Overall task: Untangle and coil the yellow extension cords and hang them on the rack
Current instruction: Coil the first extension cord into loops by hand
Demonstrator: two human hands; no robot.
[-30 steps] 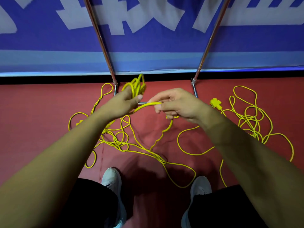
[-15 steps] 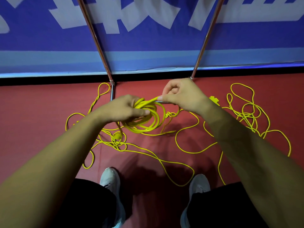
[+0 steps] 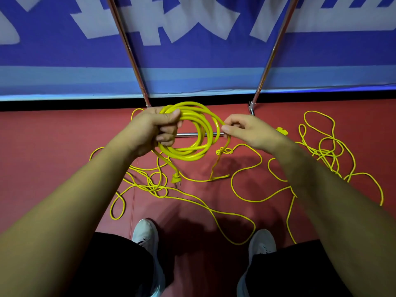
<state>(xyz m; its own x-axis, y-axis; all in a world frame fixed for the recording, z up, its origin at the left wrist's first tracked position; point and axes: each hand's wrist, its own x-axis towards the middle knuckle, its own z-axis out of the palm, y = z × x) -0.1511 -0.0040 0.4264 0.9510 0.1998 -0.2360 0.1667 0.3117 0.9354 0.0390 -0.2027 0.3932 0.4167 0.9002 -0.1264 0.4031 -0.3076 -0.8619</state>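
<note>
Behind everything stands the rack (image 3: 137, 67), its 2 metal legs on the red floor (image 3: 53, 151). Loose yellow cord (image 3: 242, 168) sprawls before it. Just in front, the left hand (image 3: 154, 129) grips the coil (image 3: 192, 133); the right hand (image 3: 248, 130) pinches its strand.

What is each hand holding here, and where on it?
The left hand grips the coiled yellow cord at the coil's upper left, loops bunched in the fist. The right hand pinches the same cord's loose strand at the coil's right edge.
</note>
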